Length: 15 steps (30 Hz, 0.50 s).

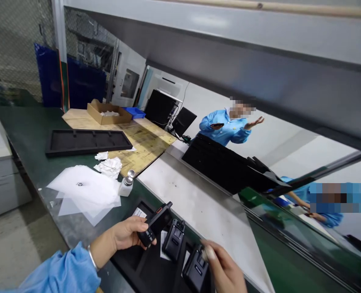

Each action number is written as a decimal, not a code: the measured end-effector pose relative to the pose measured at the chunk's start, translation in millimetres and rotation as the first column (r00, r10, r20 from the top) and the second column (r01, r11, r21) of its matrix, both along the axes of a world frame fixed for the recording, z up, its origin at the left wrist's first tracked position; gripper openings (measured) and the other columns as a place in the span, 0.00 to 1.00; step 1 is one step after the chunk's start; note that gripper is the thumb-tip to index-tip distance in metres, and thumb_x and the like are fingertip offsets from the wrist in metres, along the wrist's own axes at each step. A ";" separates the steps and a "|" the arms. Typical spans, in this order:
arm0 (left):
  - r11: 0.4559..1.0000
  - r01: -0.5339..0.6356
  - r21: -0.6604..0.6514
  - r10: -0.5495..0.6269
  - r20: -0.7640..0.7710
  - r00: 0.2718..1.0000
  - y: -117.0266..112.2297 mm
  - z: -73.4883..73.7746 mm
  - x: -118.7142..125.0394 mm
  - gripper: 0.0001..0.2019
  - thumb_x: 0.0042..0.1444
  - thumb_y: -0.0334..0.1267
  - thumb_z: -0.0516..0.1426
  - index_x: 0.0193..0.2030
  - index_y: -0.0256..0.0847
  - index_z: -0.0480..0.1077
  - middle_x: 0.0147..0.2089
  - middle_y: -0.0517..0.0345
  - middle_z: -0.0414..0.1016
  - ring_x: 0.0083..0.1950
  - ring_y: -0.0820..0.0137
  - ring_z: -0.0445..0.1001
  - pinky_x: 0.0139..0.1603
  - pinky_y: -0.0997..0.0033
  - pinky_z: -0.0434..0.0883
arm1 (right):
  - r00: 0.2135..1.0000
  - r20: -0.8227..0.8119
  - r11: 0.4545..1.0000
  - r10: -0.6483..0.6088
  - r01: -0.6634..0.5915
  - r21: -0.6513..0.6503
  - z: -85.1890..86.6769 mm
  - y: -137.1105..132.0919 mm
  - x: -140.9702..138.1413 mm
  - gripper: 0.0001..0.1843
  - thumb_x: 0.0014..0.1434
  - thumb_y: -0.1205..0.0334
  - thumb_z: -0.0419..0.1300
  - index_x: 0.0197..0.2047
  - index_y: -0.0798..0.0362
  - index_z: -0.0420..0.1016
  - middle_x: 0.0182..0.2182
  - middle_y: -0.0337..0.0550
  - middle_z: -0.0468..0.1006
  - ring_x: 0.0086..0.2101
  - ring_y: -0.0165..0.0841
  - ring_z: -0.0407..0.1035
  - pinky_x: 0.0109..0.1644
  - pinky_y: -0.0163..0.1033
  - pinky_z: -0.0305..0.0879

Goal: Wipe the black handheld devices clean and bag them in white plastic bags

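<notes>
My left hand (131, 234) is closed around a black handheld radio (159, 219) with an orange button on its side, lifted and tilted above a black compartment tray (156, 268). In the tray lie two more black radios, the middle one (173, 240) and the right one (195, 268), with white label slips beside them. My right hand (221, 264) is at the upper edge of the right radio, thumb and finger pinched together. Whether it grips that radio or a small thing between the fingertips cannot be made out.
Left of the tray lie white sheets (83, 187), a white pump bottle (126, 185) and crumpled tissues (109, 167). Farther back are another black tray (89, 142) and a cardboard box (109, 114). An overhead shelf (229, 53) spans above. Two people in blue work beyond.
</notes>
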State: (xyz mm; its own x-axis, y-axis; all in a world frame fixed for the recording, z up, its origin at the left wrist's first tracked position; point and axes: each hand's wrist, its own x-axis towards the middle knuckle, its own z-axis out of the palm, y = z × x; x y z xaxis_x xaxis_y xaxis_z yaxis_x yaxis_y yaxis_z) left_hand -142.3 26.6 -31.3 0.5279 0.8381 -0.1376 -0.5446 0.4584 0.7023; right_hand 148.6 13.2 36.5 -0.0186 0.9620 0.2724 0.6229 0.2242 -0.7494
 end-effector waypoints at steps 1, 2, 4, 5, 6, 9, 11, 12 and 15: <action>1.000 0.016 -0.006 -0.016 0.027 1.000 -1.6 -1.4 -0.6 0.22 0.45 0.48 0.65 0.41 0.31 0.76 0.36 0.42 0.80 0.31 0.66 0.76 0.33 0.71 0.71 | 0.998 -0.030 0.997 0.062 -0.063 -0.037 4.8 16.0 -14.7 0.28 0.56 0.35 0.56 0.38 0.52 0.79 0.31 0.45 0.79 0.33 0.40 0.74 0.36 0.38 0.70; 0.999 0.032 -0.009 -0.032 0.052 0.998 -2.9 -2.4 -1.5 0.23 0.45 0.48 0.65 0.41 0.30 0.76 0.36 0.42 0.80 0.31 0.66 0.76 0.32 0.71 0.71 | 0.990 -0.059 0.988 0.131 -0.135 -0.080 9.9 31.4 -29.6 0.29 0.58 0.35 0.55 0.42 0.53 0.78 0.30 0.44 0.78 0.31 0.38 0.72 0.34 0.38 0.69; 0.998 0.065 -0.013 -0.063 0.090 0.994 -4.4 -4.2 -3.9 0.23 0.45 0.48 0.64 0.42 0.29 0.76 0.35 0.41 0.80 0.31 0.66 0.76 0.32 0.71 0.71 | 0.964 -0.113 0.959 0.241 -0.255 -0.126 18.7 57.5 -57.9 0.28 0.60 0.36 0.53 0.46 0.53 0.75 0.27 0.41 0.74 0.27 0.34 0.67 0.31 0.37 0.65; 0.997 0.074 -0.014 -0.072 0.104 0.992 -4.6 -5.4 -4.8 0.23 0.46 0.48 0.64 0.42 0.28 0.75 0.35 0.40 0.80 0.31 0.66 0.76 0.32 0.71 0.71 | 0.948 -0.138 0.940 0.286 -0.306 -0.152 21.4 67.7 -70.3 0.28 0.61 0.37 0.53 0.46 0.53 0.74 0.26 0.40 0.72 0.26 0.32 0.64 0.30 0.36 0.63; 0.996 0.081 -0.020 -0.078 0.118 0.990 -4.3 -7.0 -5.3 0.23 0.47 0.47 0.63 0.43 0.27 0.75 0.35 0.40 0.80 0.31 0.66 0.76 0.32 0.71 0.71 | 0.933 -0.158 0.920 0.324 -0.349 -0.177 22.6 76.0 -81.1 0.27 0.61 0.37 0.53 0.45 0.53 0.73 0.25 0.38 0.70 0.25 0.31 0.63 0.30 0.36 0.61; 0.988 0.119 -0.100 -0.098 0.190 0.977 -0.9 -14.4 -3.4 0.25 0.50 0.50 0.62 0.44 0.26 0.75 0.33 0.41 0.79 0.29 0.67 0.76 0.30 0.72 0.71 | 0.899 -0.189 0.861 0.395 -0.434 -0.265 17.6 94.8 -102.7 0.24 0.59 0.37 0.55 0.35 0.52 0.70 0.23 0.36 0.67 0.25 0.30 0.61 0.29 0.35 0.59; 0.967 0.153 -0.203 -0.102 0.240 0.965 3.1 -19.5 0.5 0.29 0.53 0.56 0.59 0.44 0.25 0.74 0.32 0.41 0.78 0.28 0.67 0.75 0.29 0.73 0.71 | 0.892 -0.182 0.837 0.413 -0.451 -0.311 9.0 107.4 -110.0 0.24 0.58 0.37 0.56 0.30 0.52 0.66 0.22 0.36 0.66 0.23 0.29 0.60 0.28 0.35 0.58; 0.954 0.158 -0.256 -0.092 0.252 0.963 5.4 -21.5 2.7 0.31 0.55 0.59 0.57 0.44 0.25 0.74 0.32 0.41 0.78 0.27 0.67 0.75 0.28 0.73 0.71 | 0.894 -0.172 0.833 0.413 -0.447 -0.326 3.9 114.8 -112.5 0.25 0.57 0.36 0.56 0.28 0.51 0.65 0.21 0.36 0.66 0.23 0.29 0.59 0.27 0.34 0.57; 0.928 0.056 -0.369 0.023 0.206 0.978 10.7 -23.7 8.4 0.34 0.60 0.64 0.50 0.46 0.28 0.72 0.34 0.42 0.78 0.27 0.68 0.76 0.28 0.73 0.71 | 0.903 -0.116 0.835 0.413 -0.426 -0.348 -12.1 141.1 -118.7 0.25 0.55 0.37 0.57 0.25 0.51 0.63 0.18 0.33 0.62 0.21 0.28 0.55 0.24 0.34 0.52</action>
